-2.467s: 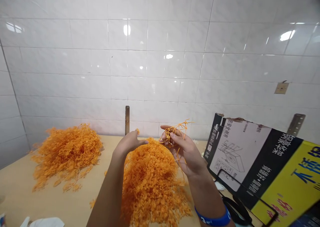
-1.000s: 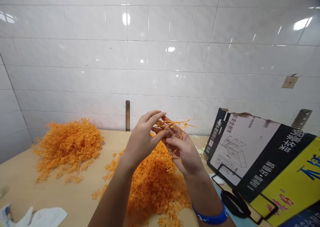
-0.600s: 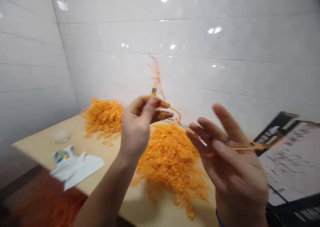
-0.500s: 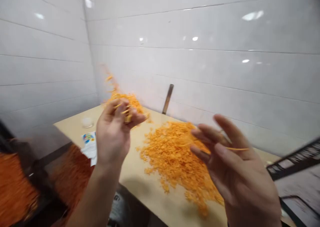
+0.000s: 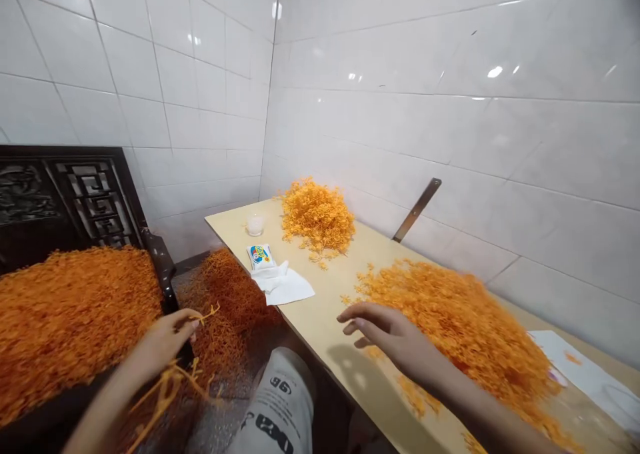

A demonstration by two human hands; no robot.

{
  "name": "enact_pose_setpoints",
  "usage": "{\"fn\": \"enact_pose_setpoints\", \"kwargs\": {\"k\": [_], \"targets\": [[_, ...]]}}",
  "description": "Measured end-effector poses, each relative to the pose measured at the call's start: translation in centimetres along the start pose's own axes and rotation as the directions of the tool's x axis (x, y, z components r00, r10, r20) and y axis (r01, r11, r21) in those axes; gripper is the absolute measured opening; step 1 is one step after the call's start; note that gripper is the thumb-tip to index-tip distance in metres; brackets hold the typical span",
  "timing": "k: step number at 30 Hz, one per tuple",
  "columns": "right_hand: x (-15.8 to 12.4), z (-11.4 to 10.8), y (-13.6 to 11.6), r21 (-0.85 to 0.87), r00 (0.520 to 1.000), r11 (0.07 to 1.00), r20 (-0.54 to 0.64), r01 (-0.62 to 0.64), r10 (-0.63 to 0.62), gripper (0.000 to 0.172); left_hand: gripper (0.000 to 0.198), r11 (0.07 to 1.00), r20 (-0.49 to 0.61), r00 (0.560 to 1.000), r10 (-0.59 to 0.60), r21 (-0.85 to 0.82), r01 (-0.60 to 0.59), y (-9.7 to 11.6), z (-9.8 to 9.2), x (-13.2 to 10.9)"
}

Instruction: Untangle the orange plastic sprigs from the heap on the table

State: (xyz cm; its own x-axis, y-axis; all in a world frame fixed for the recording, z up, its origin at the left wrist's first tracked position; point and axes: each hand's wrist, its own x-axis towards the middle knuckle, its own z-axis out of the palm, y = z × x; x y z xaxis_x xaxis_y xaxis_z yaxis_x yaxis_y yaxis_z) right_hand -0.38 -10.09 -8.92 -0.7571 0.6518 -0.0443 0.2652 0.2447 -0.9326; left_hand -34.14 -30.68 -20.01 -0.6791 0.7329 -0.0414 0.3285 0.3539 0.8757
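Beyond the table [image 5: 327,315] now, left grip [image 5: 167,339] pinches orange strands [image 5: 173,375], right grip [image 5: 389,333] has loosened.

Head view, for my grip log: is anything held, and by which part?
The left hand pinches an orange sprig by a thin strand; the right hand holds nothing visible.

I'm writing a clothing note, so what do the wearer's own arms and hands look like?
The left hand and right hand are bare, with no gloves. The visible left forearm and right forearm show no sleeves. Nail details are too small to tell.
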Motion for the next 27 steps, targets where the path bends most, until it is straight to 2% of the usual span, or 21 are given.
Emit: {"fn": "enact_pose_setpoints", "kwargs": {"k": [2,4,7,9,11,13,16,19,21,23,24,27], "targets": [[3.4,-0.3,0.1,-0.187,0.998,0.981,0.025,-0.043,0.049,0.02,0.059,0.988,-0.09,0.985,-0.149,0.02,0.151,-3.6,3.5,3.4],[7.5,-0.9,0.0,-0.392,0.991,0.912,-0.002,-0.123,0.133,0.025,0.077,0.977,-0.13,0.968,-0.214,-0.008,0.215,-6.3,6.0,6.3],[14.3,-1.6,-0.4,-0.542,0.985,0.823,-0.118,-0.172,0.128,0.024,0.086,0.975,-0.118,0.968,-0.222,-0.002,0.223,-7.4,7.8,8.4],[18.5,-1.4,-0.4,-0.643,0.971,0.734,-0.215,-0.219,0.101,0.02,0.085,0.983,-0.156,0.971,-0.18,0.009,0.183,-6.6,8.1,8.4],[21.8,-0.6,0.0,-0.725,0.954,0.628,-0.281,-0.284,0.106,0.027,0.08,0.994,-0.197,0.974,-0.108,-0.003,0.109,-5.7,8.5,7.4],[24.2,0.2,0.3,-0.786,0.946,0.529,-0.3,-0.32,0.125,0.032,0.074,0.998,-0.192,0.98,-0.056,-0.043,0.048,-5.2,8.9,5.8],[26.3,0.0,0.2,-0.855,0.948,0.409,-0.277,-0.319,0.159,0.032,0.064,0.989,-0.159,0.984,-0.083,-0.135,0.062,-4.6,9.4,3.2],[27.4,-2.1,-1.0,-0.903,0.958,0.329,-0.23,-0.276,0.174,0.032,0.049,0.976,-0.291,0.95,-0.116,-0.21,0.055,-1.8,8.5,1.0],[27.6,-4.1,-2.3,-0.924,0.966,0.3,-0.194,-0.238,0.169,0.031,0.04,0.974,-0.419,0.907,-0.038,-0.217,-0.059,1.8,7.6,0.3],[27.3,-5.8,-3.4,-0.936,0.976,0.29,-0.166,-0.201,0.143,0.03,0.033,0.952,-0.442,0.891,0.107,-0.212,-0.22,6.3,7.1,0.6],[27.0,-6.5,-3.7,-0.939,0.98,0.29,-0.155,-0.185,0.123,0.029,0.03,0.933,-0.414,0.891,0.189,-0.208,-0.295,8.5,7.2,1.1],[25.2,-7.6,-3.9,-0.942,0.99,0.306,-0.13,-0.141,0.054,0.029,0.026,0.854,-0.288,0.848,0.445,-0.147,-0.498,14.3,9.3,4.5]]}}
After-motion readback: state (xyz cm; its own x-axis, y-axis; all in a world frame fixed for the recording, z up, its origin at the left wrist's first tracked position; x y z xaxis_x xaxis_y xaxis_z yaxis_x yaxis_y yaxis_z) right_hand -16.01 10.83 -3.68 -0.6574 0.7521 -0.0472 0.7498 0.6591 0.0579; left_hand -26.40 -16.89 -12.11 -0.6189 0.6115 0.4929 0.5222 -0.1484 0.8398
